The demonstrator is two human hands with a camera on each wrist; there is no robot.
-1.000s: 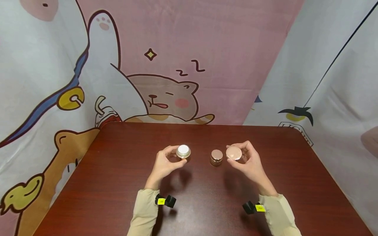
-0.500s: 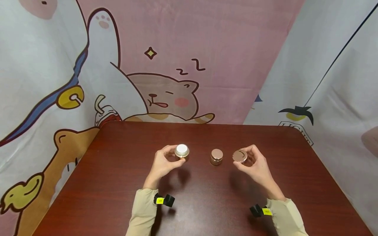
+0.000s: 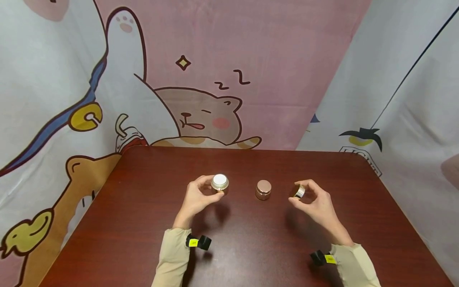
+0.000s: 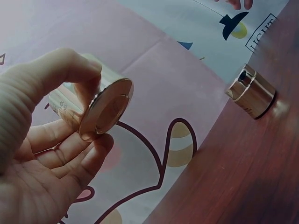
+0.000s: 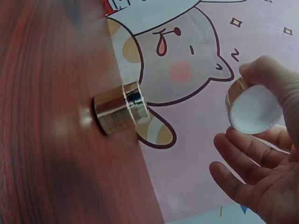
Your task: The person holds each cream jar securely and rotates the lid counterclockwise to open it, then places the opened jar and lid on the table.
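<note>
- Two hands each pinch one thing above the table [image 3: 247,255]: left of centre, the left hand [image 3: 195,199] grips an uncovered jar [image 3: 220,181], white on top.
- Right of centre, the right hand [image 3: 316,204] holds a cap [image 3: 300,192] between thumb and fingers.
- Since half a second ago, that cap has moved rightward and turned from flat face to edge-on; the left hand has barely shifted.
- Judging by this, jar and cap are fully separated.
- Between them stands a lidded jar [image 3: 263,189], touched by neither.
</note>
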